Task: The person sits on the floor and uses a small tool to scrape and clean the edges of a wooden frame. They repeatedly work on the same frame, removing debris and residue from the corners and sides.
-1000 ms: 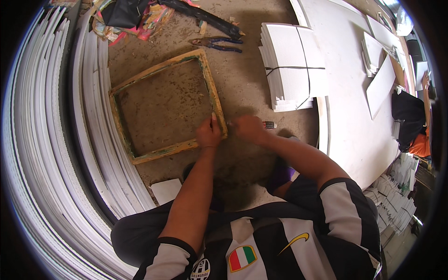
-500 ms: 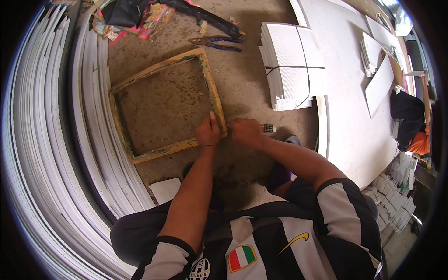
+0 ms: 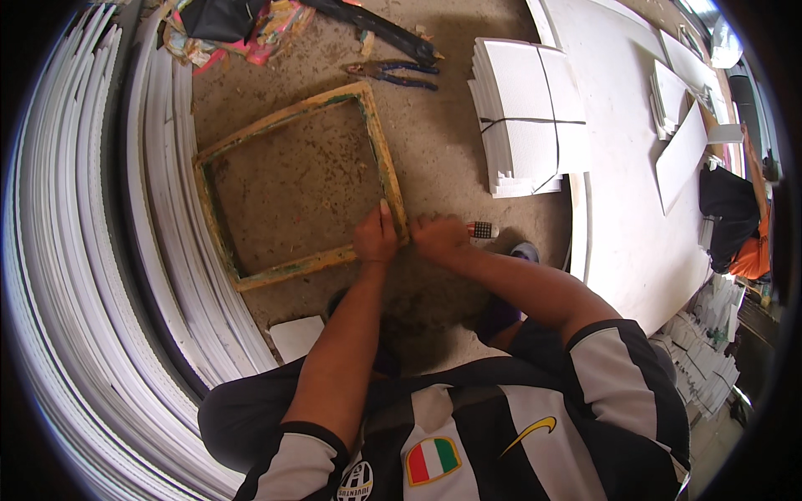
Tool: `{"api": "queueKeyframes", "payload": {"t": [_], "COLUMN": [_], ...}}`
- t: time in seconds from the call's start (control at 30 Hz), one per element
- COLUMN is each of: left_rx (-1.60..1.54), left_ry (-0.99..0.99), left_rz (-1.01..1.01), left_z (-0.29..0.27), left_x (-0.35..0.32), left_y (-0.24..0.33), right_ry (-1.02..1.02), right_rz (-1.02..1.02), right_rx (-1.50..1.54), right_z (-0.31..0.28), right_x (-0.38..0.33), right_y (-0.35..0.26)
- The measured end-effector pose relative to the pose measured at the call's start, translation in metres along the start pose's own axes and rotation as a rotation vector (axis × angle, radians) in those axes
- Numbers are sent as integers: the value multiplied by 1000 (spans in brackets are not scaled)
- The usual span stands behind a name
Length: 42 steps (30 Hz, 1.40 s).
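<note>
A rectangular wooden frame [image 3: 386, 159], yellowish with worn green patches along its inner edge, lies on the floor in front of me. My left hand [image 3: 376, 235] is closed over its near right corner, thumb pointing away from me along the right-hand bar. Just outside that corner my right hand [image 3: 441, 240] forms a fist close to the wood. What its fingers hold is hidden. A short cylinder with a black, white and orange pattern [image 3: 482, 230] shows right beside that fist; whether it is in my grip or on the floor I cannot tell.
Beyond the frame lie pliers with dark blue handles [image 3: 405, 73], a black bar [image 3: 376, 29] and colourful scraps [image 3: 276, 33]. A strapped bundle of white sheets [image 3: 530, 108] is at right, beside a broad white board [image 3: 635, 209]. Long white panels [image 3: 92, 250] line the left.
Both hands stay at the frame's near right corner, with the right fist turned very slightly. The whole view has shifted a little.
</note>
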<state>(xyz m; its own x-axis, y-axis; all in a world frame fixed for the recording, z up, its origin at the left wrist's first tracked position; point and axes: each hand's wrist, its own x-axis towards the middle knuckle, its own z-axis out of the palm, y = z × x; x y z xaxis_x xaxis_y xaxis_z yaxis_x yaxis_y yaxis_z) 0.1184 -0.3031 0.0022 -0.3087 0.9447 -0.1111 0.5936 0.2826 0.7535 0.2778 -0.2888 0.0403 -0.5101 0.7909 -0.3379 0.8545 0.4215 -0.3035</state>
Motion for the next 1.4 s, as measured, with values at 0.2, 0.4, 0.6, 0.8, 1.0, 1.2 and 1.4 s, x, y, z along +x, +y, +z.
{"api": "queueKeyframes", "payload": {"t": [0.2, 0.4, 0.6, 0.8, 1.0, 1.2, 1.4], "left_rx": [-23, -48, -55, 36, 83, 27, -55], "left_ry": [-39, 1, -28, 20, -117, -34, -40], "left_rz": [-58, -33, -95, -45, -171, -118, -106], "left_z": [4, 0, 0, 2, -4, 0, -2], "left_x": [-1, 0, 1, 0, 3, 2, 1], "left_y": [4, -9, -1, 3, 9, 3, 4], "right_ry": [-147, -169, -37, 20, 59, 71, -115], "right_rz": [28, 50, 89, 56, 51, 8, 53], "right_rx": [396, 323, 414, 286, 235, 52, 94], "right_z": [16, -15, 4, 15, 14, 6, -1], "right_x": [14, 14, 9, -5, -9, -13, -5], "right_y": [39, 26, 36, 32, 21, 6, 8]}}
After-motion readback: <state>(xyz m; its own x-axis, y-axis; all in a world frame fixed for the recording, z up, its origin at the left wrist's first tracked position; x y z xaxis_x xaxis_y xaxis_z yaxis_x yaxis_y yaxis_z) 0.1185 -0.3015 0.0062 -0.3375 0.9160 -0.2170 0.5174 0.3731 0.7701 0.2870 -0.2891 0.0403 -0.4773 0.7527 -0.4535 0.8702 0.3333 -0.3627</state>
